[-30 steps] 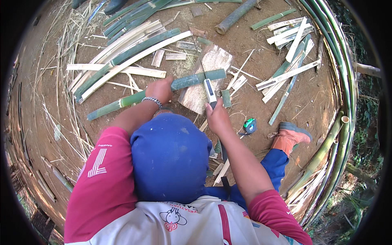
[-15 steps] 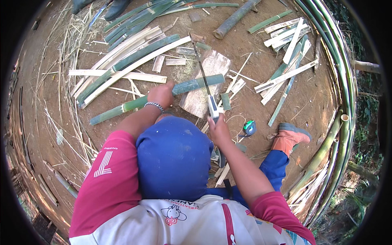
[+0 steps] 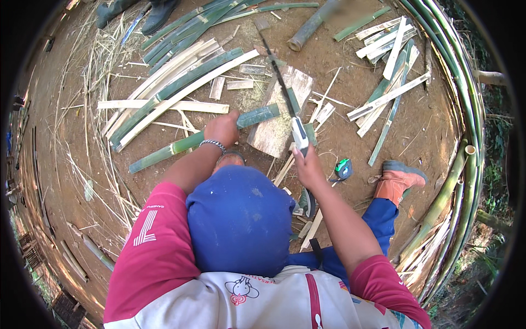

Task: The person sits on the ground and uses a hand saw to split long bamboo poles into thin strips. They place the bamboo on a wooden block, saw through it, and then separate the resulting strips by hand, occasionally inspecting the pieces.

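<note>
My left hand (image 3: 222,130) is closed around a green bamboo pole (image 3: 170,149), which slants up to the right. Its cut end rests on a flat wooden block (image 3: 267,138) strewn with sawdust. My right hand (image 3: 310,167) grips the pale handle of a handsaw (image 3: 299,134), whose dark blade points up and to the left across the block. Against the blade lies a short cut piece of bamboo (image 3: 293,101), apart from the pole. Another small green offcut (image 3: 310,134) sits beside the saw handle.
A tape measure (image 3: 343,169) lies right of my right hand. Split bamboo strips (image 3: 181,90) are heaped at upper left, and more slats (image 3: 386,93) at upper right. Long bamboo poles (image 3: 466,181) curve along the right edge. Someone's dark boots (image 3: 159,17) show at the top left.
The end of the bamboo pole has come off and now lies by the blade as a separate short piece. The saw and my right hand have shifted slightly right.
</note>
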Demonstrator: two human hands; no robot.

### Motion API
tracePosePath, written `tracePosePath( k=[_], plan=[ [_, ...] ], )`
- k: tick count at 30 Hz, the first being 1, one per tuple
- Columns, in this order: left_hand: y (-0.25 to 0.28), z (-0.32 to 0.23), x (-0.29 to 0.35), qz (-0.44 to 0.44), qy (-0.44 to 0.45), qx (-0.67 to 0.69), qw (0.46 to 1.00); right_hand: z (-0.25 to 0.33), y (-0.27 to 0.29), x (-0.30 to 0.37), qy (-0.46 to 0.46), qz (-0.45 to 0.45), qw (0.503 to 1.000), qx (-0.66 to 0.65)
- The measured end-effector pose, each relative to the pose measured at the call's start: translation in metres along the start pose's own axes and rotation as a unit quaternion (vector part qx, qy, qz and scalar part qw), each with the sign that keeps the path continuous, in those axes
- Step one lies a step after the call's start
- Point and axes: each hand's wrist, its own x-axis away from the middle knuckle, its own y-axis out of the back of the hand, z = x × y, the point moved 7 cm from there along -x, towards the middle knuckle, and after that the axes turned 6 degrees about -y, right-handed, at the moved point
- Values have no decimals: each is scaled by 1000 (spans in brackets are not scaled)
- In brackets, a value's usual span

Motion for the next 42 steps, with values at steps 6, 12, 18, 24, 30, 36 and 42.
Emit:
tracePosePath(
  k=[6,12,18,24,30,36,42],
  plan=[
    [7,0,10,-18,-4,18,1000,-123,15,74,-24,-166,986,27],
    [55,6,41,-81,-47,77,993,-188,-19,88,-123,-131,981,80],
    [140,-17,116,-134,-100,93,982,-25,26,81,148,-246,955,79],
    [202,-90,141,-118,-191,82,971,187,79,143,453,-101,833,-300],
    [282,-143,175,-163,-247,76,952,237,103,184,420,-49,850,-315],
    [324,-155,203,-174,-254,43,950,248,132,214,425,-132,820,-360],
    [351,-158,230,-187,-262,61,945,261,162,248,491,-218,785,-310]
  ],
)
